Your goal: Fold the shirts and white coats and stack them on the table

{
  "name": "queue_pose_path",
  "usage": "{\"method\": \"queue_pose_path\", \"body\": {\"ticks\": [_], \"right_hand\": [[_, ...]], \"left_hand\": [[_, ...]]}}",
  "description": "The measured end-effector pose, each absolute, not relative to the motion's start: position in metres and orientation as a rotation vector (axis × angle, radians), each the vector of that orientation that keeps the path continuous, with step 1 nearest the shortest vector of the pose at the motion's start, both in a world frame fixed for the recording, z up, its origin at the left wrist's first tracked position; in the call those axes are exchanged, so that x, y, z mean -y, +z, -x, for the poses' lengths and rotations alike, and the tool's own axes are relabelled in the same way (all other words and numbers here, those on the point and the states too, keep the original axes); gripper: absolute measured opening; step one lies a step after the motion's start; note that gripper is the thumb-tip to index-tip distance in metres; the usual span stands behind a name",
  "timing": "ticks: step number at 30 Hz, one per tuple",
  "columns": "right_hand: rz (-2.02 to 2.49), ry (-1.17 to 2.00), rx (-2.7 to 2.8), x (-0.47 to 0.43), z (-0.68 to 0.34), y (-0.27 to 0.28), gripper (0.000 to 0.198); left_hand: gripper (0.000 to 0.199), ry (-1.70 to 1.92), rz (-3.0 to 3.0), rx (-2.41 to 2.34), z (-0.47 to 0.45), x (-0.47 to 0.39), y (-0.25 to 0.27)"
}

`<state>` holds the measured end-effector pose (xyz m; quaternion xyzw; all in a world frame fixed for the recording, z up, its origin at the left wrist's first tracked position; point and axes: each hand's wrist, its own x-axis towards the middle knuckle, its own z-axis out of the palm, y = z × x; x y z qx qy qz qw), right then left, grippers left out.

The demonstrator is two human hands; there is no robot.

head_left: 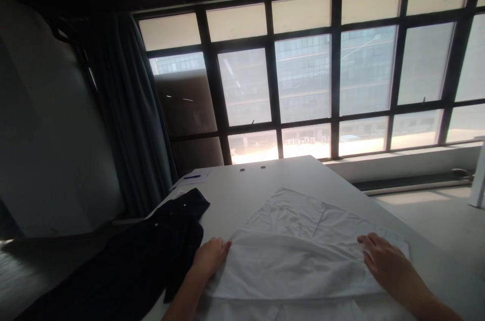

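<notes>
A white garment [291, 265] lies on the white table in front of me, its near part folded over and wrinkled; I cannot tell its exact kind. At its left edge, my left hand [209, 259] is closed, with fingers curled on the cloth. Over the right side of the garment, my right hand [384, 260] rests with its fingers bent and its thumb apart from them. Close to my left hand, a dark garment [151, 245] with small light buttons lies along the table's left side and hangs past the edge.
The white table [276, 174] reaches toward the windows and has two round cable holes [252, 168] at its far end. A sheet of paper [202, 173] with a blue pen [192, 176] lies at the far left. A dark curtain [129, 124] hangs left of the windows.
</notes>
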<state>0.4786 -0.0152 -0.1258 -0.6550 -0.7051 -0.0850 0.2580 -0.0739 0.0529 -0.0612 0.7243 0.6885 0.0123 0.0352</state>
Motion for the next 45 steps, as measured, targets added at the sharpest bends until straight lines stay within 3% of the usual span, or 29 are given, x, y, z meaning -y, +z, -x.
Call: {"method": "queue_pose_path", "body": {"ticks": [5,9,17,26,29,34,38,42,45], "right_hand": [[1.55,-0.02,2.259,0.023,-0.443,-0.117,0.048],[1.582,0.199,2.347,0.024,-0.434,-0.122,0.058],[1.734,0.078,2.246,0.008,-0.459,-0.137,0.063],[1.685,-0.162,2.268,0.014,-0.449,-0.129,0.059],[1.564,0.003,2.37,0.017,-0.433,-0.127,0.067],[1.508,0.228,2.398,0.02,-0.426,-0.129,0.059],[1.54,0.207,2.379,0.029,-0.42,-0.123,0.062],[1.596,0.103,2.368,0.038,-0.406,-0.106,0.067],[1.641,-0.049,2.38,0.04,-0.391,-0.089,0.046]], "left_hand": [[0.036,-0.023,-2.248,-1.967,0.093,-0.055,-0.058],[0.039,0.052,-2.241,-1.963,0.092,-0.055,-0.058],[0.047,0.087,-2.193,-2.022,0.1,-0.051,-0.056],[0.022,-0.024,-2.049,-1.94,0.123,-0.047,-0.049],[0.02,0.012,-2.04,-1.973,0.124,-0.049,-0.049],[0.007,0.056,-2.077,-2.059,0.124,-0.048,-0.036],[0.029,0.19,-2.273,-2.055,0.084,-0.042,-0.025],[0.039,0.407,-2.594,-1.593,0.01,-0.028,-0.04],[0.059,0.264,-2.618,-1.41,-0.029,-0.015,-0.058]]}}
